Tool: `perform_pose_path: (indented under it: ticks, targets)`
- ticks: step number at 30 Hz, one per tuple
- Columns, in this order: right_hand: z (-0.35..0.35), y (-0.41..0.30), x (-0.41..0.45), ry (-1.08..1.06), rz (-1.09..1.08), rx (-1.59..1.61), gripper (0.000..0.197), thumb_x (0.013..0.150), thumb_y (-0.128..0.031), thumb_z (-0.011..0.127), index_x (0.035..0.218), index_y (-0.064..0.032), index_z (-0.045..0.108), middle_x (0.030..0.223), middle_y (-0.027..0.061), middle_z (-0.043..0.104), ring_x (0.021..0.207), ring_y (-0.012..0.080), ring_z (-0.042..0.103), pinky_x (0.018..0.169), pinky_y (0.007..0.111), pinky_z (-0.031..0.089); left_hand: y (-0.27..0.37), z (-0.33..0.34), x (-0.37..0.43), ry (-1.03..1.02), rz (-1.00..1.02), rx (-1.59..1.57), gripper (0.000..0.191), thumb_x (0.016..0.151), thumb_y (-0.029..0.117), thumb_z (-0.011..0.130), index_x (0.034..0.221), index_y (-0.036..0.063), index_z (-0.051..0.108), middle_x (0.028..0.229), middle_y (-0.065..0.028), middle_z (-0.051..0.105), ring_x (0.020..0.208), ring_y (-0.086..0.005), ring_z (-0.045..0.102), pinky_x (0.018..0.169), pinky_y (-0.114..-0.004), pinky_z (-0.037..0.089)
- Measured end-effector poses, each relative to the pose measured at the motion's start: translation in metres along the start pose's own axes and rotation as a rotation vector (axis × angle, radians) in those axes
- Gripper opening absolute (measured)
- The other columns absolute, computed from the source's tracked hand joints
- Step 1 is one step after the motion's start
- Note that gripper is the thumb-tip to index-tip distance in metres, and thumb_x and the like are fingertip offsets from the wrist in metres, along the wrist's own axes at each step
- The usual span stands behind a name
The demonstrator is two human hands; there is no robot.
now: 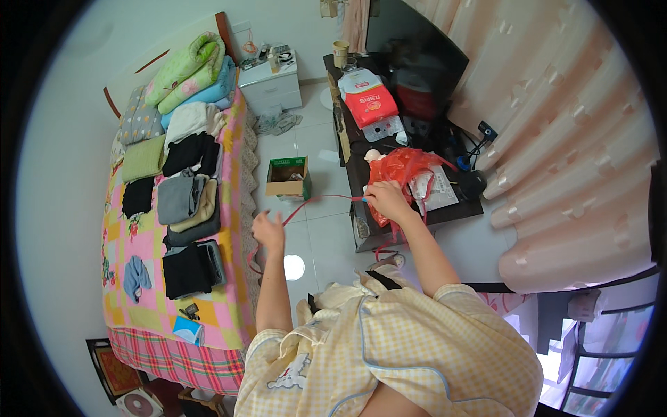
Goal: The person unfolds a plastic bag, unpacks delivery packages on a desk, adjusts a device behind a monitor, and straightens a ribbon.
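Note:
A thin red ribbon (333, 196) runs between my two hands, over the floor beside the bed. My left hand (269, 231) grips it near the bed's edge, and a loose end hangs below that hand. My right hand (386, 200) is closed on the ribbon at the front of the dark TV cabinet (359, 180), against a crumpled red plastic bag (404, 166). More ribbon dangles from the cabinet under my right hand. Beside the bag lies a white packet with a printed label (436, 188).
Folded clothes (180, 200) lie in piles on the bed (151, 318) at left. An open green cardboard box (288, 182) stands on the floor between bed and cabinet. A television (417, 47), a red and white package (370, 101) and cables occupy the cabinet; a white nightstand (268, 86) stands beyond.

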State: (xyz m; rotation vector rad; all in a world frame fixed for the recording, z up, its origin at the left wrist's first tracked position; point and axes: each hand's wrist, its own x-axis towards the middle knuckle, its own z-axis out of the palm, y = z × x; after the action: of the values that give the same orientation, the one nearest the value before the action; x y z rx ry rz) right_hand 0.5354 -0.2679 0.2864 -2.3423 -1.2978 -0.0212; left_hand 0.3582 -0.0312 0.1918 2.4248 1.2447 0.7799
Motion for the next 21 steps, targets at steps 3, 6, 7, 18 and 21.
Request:
perform_pose_path:
  ticks: [3, 6, 7, 18, 21]
  targets:
    - [0.014, -0.023, 0.013, -0.063, -0.129, 0.175, 0.013, 0.072, -0.019, 0.051, 0.069, -0.0083, 0.057, 0.074, 0.005, 0.057, 0.079, 0.0213, 0.052, 0.067, 0.036, 0.036, 0.054, -0.008, 0.0, -0.205, 0.487, -0.626, 0.031, 0.069, 0.021, 0.06, 0.095, 0.0056, 0.052, 0.099, -0.0114, 0.051, 0.095, -0.0265, 0.046, 0.08, -0.036, 0.036]
    - [0.021, -0.036, 0.02, -0.167, -0.127, 0.349, 0.015, 0.072, -0.017, 0.052, 0.077, -0.0046, 0.057, 0.071, 0.007, 0.056, 0.069, 0.0224, 0.053, 0.06, 0.033, 0.04, 0.105, -0.035, -0.013, -0.345, 0.613, -0.753, 0.031, 0.07, 0.019, 0.06, 0.095, 0.0034, 0.052, 0.089, -0.0084, 0.055, 0.086, -0.0244, 0.05, 0.077, -0.031, 0.038]
    - [0.023, -0.039, 0.021, -0.209, -0.12, 0.468, 0.015, 0.073, -0.015, 0.052, 0.081, -0.0023, 0.056, 0.067, 0.0075, 0.055, 0.061, 0.0206, 0.053, 0.056, 0.032, 0.041, 0.109, -0.039, -0.015, -0.54, 0.442, -0.827, 0.027, 0.07, 0.018, 0.06, 0.09, 0.0023, 0.053, 0.083, -0.0075, 0.056, 0.078, -0.0219, 0.051, 0.071, -0.029, 0.039]
    - [0.023, -0.027, 0.021, -0.666, 0.286, 1.012, 0.016, 0.077, -0.015, 0.048, 0.075, -0.0013, 0.056, 0.058, 0.0003, 0.051, 0.049, 0.0047, 0.044, 0.045, 0.018, 0.035, 0.017, -0.033, -0.009, -0.31, -0.055, -0.729, 0.016, 0.074, 0.016, 0.056, 0.073, 0.0007, 0.056, 0.064, -0.0079, 0.054, 0.059, -0.0169, 0.05, 0.055, -0.028, 0.038]
    - [0.033, -0.025, 0.024, -0.652, 0.263, 0.925, 0.016, 0.079, -0.017, 0.048, 0.08, -0.0027, 0.055, 0.059, -0.0025, 0.048, 0.05, 0.0037, 0.041, 0.047, 0.017, 0.033, 0.008, -0.038, -0.015, -0.128, -0.202, -0.25, 0.016, 0.073, 0.018, 0.056, 0.072, 0.002, 0.057, 0.072, -0.0091, 0.056, 0.07, -0.024, 0.053, 0.064, -0.031, 0.039]
